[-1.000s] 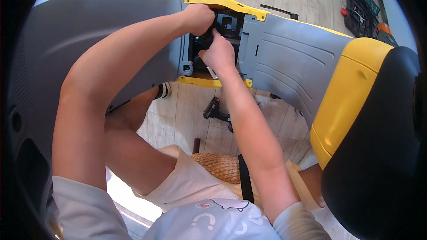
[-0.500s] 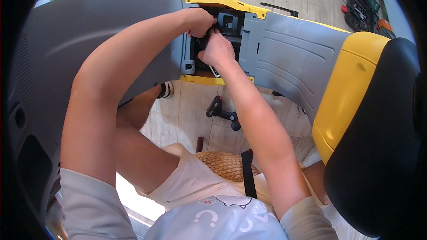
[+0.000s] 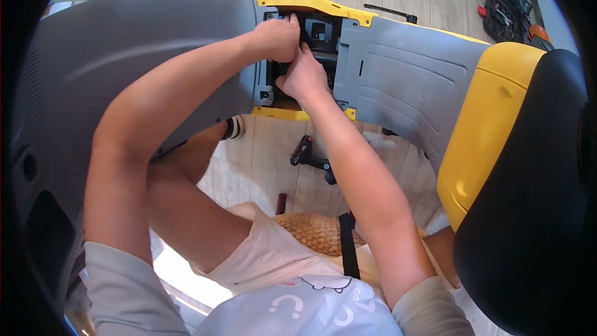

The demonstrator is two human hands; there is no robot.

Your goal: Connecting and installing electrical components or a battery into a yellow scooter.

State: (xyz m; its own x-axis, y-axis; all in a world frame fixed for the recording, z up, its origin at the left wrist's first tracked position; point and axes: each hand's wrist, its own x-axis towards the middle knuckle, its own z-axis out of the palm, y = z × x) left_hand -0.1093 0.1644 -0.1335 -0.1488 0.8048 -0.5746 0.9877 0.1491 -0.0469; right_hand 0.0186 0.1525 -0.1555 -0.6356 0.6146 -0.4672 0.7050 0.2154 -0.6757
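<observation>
An open compartment (image 3: 329, 65) with a dark interior and a grey bracket sits in a grey plastic body (image 3: 403, 65) with yellow edging (image 3: 314, 3). At its upper left, my left hand (image 3: 278, 40) reaches in with bent fingers, one fingertip raised toward the upper rim. My right hand (image 3: 303, 78) is just below it, index finger reaching up to the left hand and thumb toward the dark interior. Whatever either hand grips inside is hidden.
A black cordless drill (image 3: 305, 152) lies on the wooden floor (image 3: 261, 168) below. A yellow piece (image 3: 491, 118) with a black seat (image 3: 516, 224) stands at right. An open tool case (image 3: 500, 12) lies beyond. A woven seat (image 3: 311, 230) is beneath me.
My left hand has moved slightly down from half a second ago, with a finger now pointing up along the compartment. My right hand has shifted only slightly.
</observation>
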